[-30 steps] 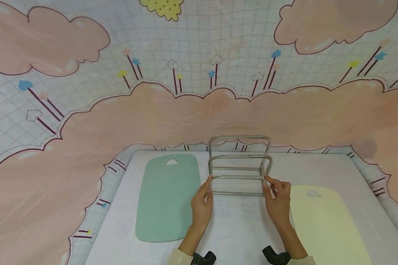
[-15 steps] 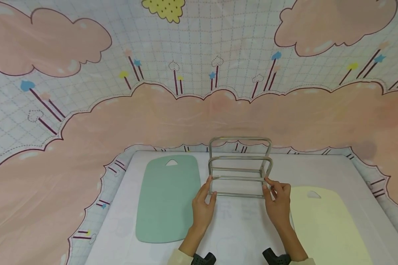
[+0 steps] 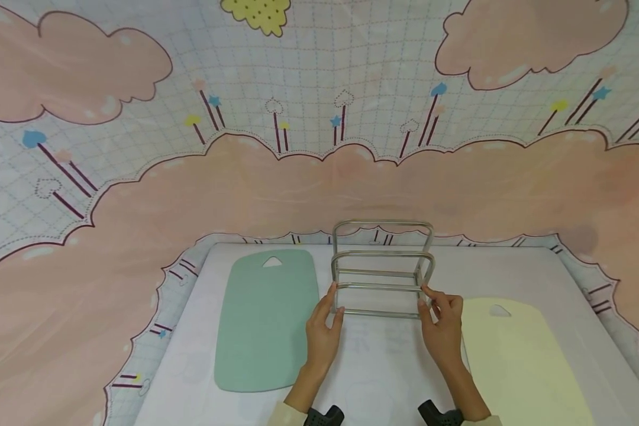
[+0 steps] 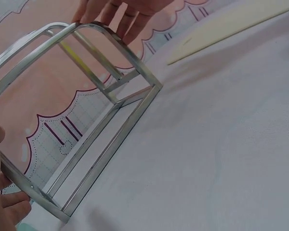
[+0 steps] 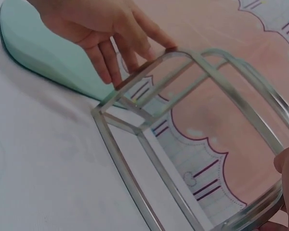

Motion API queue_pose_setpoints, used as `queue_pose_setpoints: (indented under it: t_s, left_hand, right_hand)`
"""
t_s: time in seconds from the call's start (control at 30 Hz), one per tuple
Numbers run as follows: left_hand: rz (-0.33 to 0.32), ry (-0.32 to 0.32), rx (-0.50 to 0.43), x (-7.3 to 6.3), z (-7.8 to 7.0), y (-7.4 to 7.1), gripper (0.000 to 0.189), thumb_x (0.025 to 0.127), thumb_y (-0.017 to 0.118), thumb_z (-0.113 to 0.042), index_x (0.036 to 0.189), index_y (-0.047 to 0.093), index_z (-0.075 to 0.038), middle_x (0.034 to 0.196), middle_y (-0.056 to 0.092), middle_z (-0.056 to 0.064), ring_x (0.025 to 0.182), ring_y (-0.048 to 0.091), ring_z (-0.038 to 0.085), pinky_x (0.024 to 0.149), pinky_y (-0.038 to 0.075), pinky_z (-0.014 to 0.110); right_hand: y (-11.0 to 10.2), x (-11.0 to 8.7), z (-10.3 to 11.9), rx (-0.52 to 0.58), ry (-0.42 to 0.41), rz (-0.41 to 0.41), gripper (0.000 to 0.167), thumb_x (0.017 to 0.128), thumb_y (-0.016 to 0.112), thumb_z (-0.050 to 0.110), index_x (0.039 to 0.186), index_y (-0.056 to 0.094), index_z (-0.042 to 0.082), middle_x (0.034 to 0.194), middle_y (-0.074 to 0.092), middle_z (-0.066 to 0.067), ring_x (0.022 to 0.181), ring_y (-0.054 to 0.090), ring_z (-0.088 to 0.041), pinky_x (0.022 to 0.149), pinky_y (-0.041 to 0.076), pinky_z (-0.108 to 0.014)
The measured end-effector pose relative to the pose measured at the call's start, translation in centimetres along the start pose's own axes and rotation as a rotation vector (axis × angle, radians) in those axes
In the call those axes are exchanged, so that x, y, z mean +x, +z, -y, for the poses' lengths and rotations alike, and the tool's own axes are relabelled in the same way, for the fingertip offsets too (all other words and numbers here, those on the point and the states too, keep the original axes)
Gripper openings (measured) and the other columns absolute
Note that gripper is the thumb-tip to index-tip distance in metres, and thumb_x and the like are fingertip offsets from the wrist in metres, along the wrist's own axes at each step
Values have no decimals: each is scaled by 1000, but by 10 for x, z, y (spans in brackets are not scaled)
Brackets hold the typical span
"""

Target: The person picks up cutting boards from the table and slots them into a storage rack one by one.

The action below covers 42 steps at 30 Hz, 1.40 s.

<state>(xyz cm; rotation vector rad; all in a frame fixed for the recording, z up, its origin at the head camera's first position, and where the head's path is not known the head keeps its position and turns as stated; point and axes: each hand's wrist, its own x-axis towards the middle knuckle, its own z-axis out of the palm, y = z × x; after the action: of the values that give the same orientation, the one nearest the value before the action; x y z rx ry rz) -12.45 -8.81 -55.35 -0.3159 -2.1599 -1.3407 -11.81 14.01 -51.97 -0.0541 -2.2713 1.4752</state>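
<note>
A silvery metal wire rack with rounded upright loops (image 3: 380,287) stands on the white tabletop between both hands. My left hand (image 3: 322,343) holds its left side, the index finger high on the frame and the thumb lower down. On the opposite side my right hand (image 3: 441,338) holds the frame, thumb in front and fingers along the side. In the left wrist view, left fingertips (image 4: 15,211) show behind a bar of the rack (image 4: 113,139). The right wrist view has the left hand (image 5: 111,33) across the rack (image 5: 137,192), and the right hand cut off by the frame edge.
A green cutting board (image 3: 268,319) lies flat left of the rack, partly under the left forearm in view. A pale yellow cutting board (image 3: 522,361) lies to the right, beside the right forearm. A patterned cloth (image 3: 319,189) with clouds hangs behind the white table (image 3: 378,378).
The left thumb has shifted slightly right and off the rack's side to its front. The rack and right hand stay in place; the head view shifts slightly.
</note>
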Motion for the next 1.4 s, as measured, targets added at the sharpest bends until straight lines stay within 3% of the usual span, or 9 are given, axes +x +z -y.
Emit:
queue_pose_setpoints:
  t_s: [0.2, 0.33, 0.53, 0.7, 0.83, 1.07, 1.17, 1.3, 1.4]
  left_hand:
    - [21, -14, -36, 0, 0, -3, 55, 89, 65, 0, 141, 48, -9, 137, 53, 5, 115, 55, 30, 83, 51, 48]
    - [0, 12, -34, 2, 0, -6, 53, 88, 66, 1, 138, 51, -8, 128, 58, 10, 101, 60, 37, 73, 53, 51]
    - [-20, -26, -54, 4, -2, -12, 41, 88, 66, 0, 129, 59, -3, 112, 63, 17, 89, 64, 32, 69, 55, 44]
    - [-22, -95, -110, 1, -10, -23, 33, 88, 66, 1, 121, 62, 3, 107, 64, 22, 88, 65, 32, 70, 56, 43]
    - [-35, -124, -111, 1, -20, -36, 30, 86, 66, 5, 116, 63, 8, 104, 64, 22, 88, 64, 35, 70, 56, 44]
    - [-72, -108, -73, -6, 4, -50, 29, 88, 67, -2, 117, 64, -2, 107, 66, 11, 90, 65, 24, 72, 56, 35]
    - [-76, -98, -77, -3, -4, -62, 29, 87, 67, 1, 116, 64, 2, 105, 66, 14, 89, 65, 30, 71, 56, 41]
    - [-67, -121, -56, 1, -18, -81, 29, 85, 67, 8, 114, 63, 8, 103, 65, 21, 88, 64, 37, 71, 55, 48]
    - [-79, -127, -35, -2, -13, -91, 30, 84, 67, 9, 113, 63, 8, 104, 65, 21, 88, 64, 38, 71, 55, 47]
  right_hand:
    - [-6, 1, 1, -43, -28, 53, 35, 90, 61, -4, 125, 60, 1, 104, 37, -20, 104, 46, -32, 96, 42, -52]
    - [-10, 2, 2, -100, -58, 77, 37, 90, 62, -2, 127, 60, 4, 106, 40, -16, 104, 47, -31, 99, 42, -36]
    - [-13, 4, 4, -115, -232, 37, 33, 84, 67, -7, 116, 66, 2, 112, 47, -19, 109, 45, -32, 83, 36, -38]
    - [-11, 4, 7, -110, -389, 27, 31, 80, 67, -13, 107, 68, 1, 115, 52, -19, 113, 41, -33, 83, 35, -29]
    - [-5, 4, 11, -91, -443, 42, 29, 80, 66, -12, 105, 68, 3, 115, 53, -17, 113, 40, -33, 87, 34, -29]
    - [8, -2, 27, -98, -480, 125, 22, 83, 66, -5, 101, 69, 7, 111, 57, -10, 112, 44, -31, 92, 35, -36]
    - [15, -8, 33, -73, -494, 155, 23, 83, 67, -6, 101, 69, 8, 110, 58, -9, 109, 47, -28, 90, 37, -28]
    - [28, -17, 37, -51, -488, 175, 25, 82, 68, -7, 101, 69, 9, 109, 60, -7, 106, 51, -24, 84, 43, -27]
    - [37, -21, 40, -42, -459, 207, 23, 83, 68, -5, 102, 69, 9, 108, 60, -5, 106, 53, -22, 83, 46, -33]
